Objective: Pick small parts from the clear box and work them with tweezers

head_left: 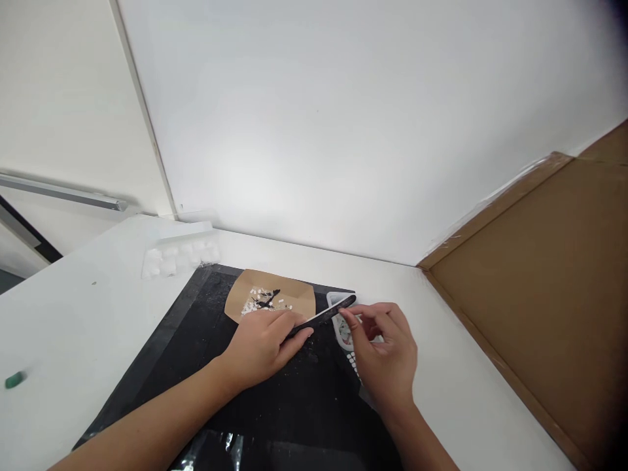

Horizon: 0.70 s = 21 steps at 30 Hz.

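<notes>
My left hand (262,347) lies on a black mat (210,373) and grips one end of a slim black tool (326,315) that points up and to the right. My right hand (385,356) is beside it with thumb and forefinger pinched near the tool's far end; whatever they hold is too small to make out. Under the right hand sits a small white tray (342,330) with coloured bits in it. Just behind the left hand stands a brown paper tray (299,297) holding white and black scraps.
A clear plastic blister tray (179,252) rests at the back left of the white table (88,307). A small green object (14,379) lies near the left edge. A large brown cardboard sheet (544,288) leans at the right. A white wall stands close behind.
</notes>
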Each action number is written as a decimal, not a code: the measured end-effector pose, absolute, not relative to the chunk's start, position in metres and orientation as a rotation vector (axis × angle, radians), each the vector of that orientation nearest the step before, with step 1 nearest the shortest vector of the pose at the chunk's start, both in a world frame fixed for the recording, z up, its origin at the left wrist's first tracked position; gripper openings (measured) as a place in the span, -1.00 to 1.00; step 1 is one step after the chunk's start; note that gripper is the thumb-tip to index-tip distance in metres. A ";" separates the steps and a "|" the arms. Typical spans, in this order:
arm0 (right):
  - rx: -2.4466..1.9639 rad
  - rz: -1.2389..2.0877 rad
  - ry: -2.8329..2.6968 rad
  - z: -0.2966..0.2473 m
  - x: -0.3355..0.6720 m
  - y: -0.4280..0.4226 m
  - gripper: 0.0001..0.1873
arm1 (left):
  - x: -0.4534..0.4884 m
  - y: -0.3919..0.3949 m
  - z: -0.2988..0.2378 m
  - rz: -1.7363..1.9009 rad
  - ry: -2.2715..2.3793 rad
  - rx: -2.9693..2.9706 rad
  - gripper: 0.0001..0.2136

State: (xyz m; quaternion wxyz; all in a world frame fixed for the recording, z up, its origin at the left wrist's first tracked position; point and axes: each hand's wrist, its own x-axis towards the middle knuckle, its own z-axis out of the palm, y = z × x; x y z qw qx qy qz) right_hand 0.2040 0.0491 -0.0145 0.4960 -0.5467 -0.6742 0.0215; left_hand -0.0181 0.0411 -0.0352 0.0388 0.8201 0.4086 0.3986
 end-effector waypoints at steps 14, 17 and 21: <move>-1.418 -0.073 -1.643 -0.009 0.197 0.045 -0.77 | -0.015 0.040 -0.036 1.281 1.304 2.497 -0.87; -1.381 -0.017 -1.689 -0.013 0.202 0.048 -0.77 | -0.014 0.039 -0.036 1.251 1.310 2.500 -0.86; -1.303 0.019 -1.802 -0.018 0.194 0.043 -0.81 | -0.015 0.041 -0.036 1.289 1.309 2.499 -0.88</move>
